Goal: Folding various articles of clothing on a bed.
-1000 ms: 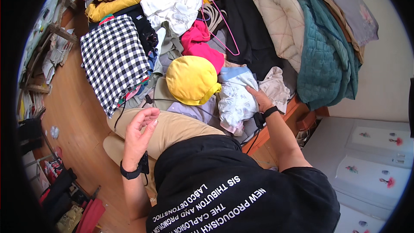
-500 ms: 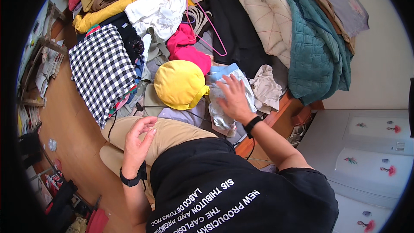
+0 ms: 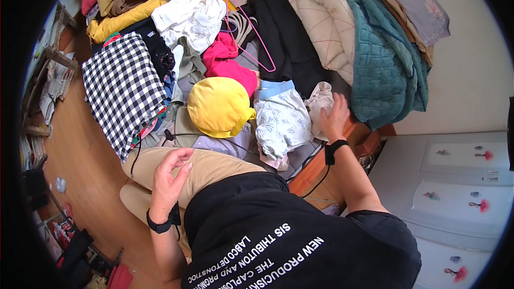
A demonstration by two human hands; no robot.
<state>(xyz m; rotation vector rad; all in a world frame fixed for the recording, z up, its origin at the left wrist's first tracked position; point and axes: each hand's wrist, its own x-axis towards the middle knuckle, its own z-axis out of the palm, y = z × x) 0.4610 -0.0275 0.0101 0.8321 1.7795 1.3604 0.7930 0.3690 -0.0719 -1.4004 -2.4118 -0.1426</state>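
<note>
My right hand point(image 3: 335, 118) lies at the right edge of a small crumpled beige garment point(image 3: 319, 101), its fingers apart; whether they press on the cloth I cannot tell. Just left of that garment are light-blue patterned shorts point(image 3: 281, 120) with a blue waistband, spread flat. A round yellow hat point(image 3: 219, 106) sits left of the shorts, in front of a bright pink garment point(image 3: 227, 64). My left hand point(image 3: 171, 175) hovers over my lap, empty, fingers loosely bent and the thumb apart.
A black-and-white checked cloth point(image 3: 126, 85) tops a pile on the left. Behind lie a white shirt point(image 3: 190, 18), a pink hanger point(image 3: 267, 48) and black trousers point(image 3: 289, 37). Teal quilted bedding point(image 3: 385, 69) and a cream quilt point(image 3: 326, 21) stand at right, near a grey-white cabinet point(image 3: 396, 182).
My right hand has moved right, off the patterned shorts and over to the beige garment. The shorts now show in full. My left hand stays nearly still.
</note>
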